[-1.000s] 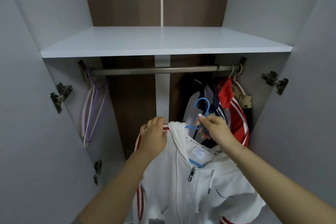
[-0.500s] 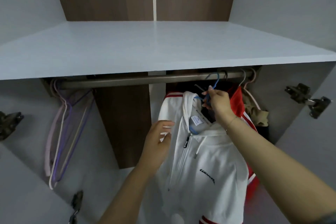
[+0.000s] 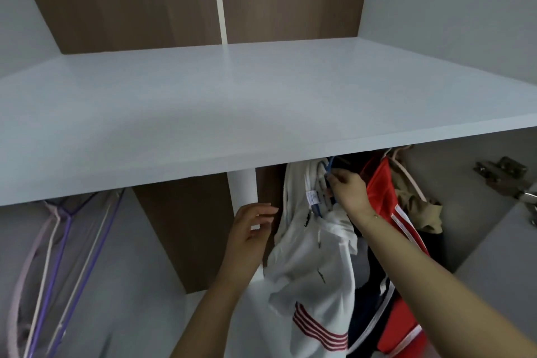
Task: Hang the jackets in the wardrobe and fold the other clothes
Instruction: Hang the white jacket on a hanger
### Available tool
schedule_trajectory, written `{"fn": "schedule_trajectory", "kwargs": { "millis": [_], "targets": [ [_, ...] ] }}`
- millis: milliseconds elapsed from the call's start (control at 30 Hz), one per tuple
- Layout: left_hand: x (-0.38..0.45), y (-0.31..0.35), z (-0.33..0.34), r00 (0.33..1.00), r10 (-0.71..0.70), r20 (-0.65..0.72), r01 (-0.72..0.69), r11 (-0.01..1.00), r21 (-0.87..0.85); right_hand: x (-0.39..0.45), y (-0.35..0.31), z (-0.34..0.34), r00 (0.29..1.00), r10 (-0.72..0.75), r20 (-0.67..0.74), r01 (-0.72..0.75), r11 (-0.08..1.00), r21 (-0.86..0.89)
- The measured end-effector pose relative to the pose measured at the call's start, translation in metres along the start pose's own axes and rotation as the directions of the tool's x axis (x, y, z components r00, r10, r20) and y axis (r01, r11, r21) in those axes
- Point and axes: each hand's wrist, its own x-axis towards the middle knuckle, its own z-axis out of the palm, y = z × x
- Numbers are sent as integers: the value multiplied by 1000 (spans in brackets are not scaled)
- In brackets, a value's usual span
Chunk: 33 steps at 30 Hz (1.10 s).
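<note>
1. The white hooded jacket point(image 3: 313, 256), with red stripes at its hem, hangs inside the wardrobe below the front edge of the white shelf point(image 3: 261, 113), just right of the white centre post point(image 3: 244, 192). It lies against a red jacket point(image 3: 383, 206) to its right.
2. It rides on a blue hanger point(image 3: 327, 167). The hanger's hook and the rail are hidden behind the shelf's front edge, so I cannot tell whether the hook is over the rail.
3. Judged by its folds and sagging hood, the jacket is soft, light and limp. It will slump wherever it is unsupported, so the stiff hanger neck is the sensible place to hold it, with the cloth only steadied.
4. The right hand point(image 3: 347, 192) reaches up and forward, the forearm rising from the lower right, and its fingertips pinch the hanger neck at the collar.
5. The left hand point(image 3: 250, 229) is raised beside the jacket's left shoulder, fingers loosely spread and holding nothing. Whether it touches the cloth is unclear.
6. Empty purple and pale pink hangers point(image 3: 58, 256) hang at the wardrobe's left end, well apart from the jacket.
7. A tan garment point(image 3: 418, 206) hangs at the far right, beyond the red jacket.
</note>
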Motion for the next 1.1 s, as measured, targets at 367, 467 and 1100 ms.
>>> {"fn": "schedule_trajectory", "kwargs": {
  "millis": [367, 467, 1100],
  "targets": [
    [-65, 27, 0, 955, -163, 248, 211, 960, -181, -180, -18, -34, 999, 28, -31, -20, 975, 222],
    [-101, 33, -1, 925, -171, 340, 240, 955, -173, -237, -23, -46, 998, 60, 12, -61, 960, 274],
    [-389, 73, 98, 487, 20, 873, 269, 948, -171, -624, 2, -190, 720, 495, -486, -367, 866, 339]
  ]
}}
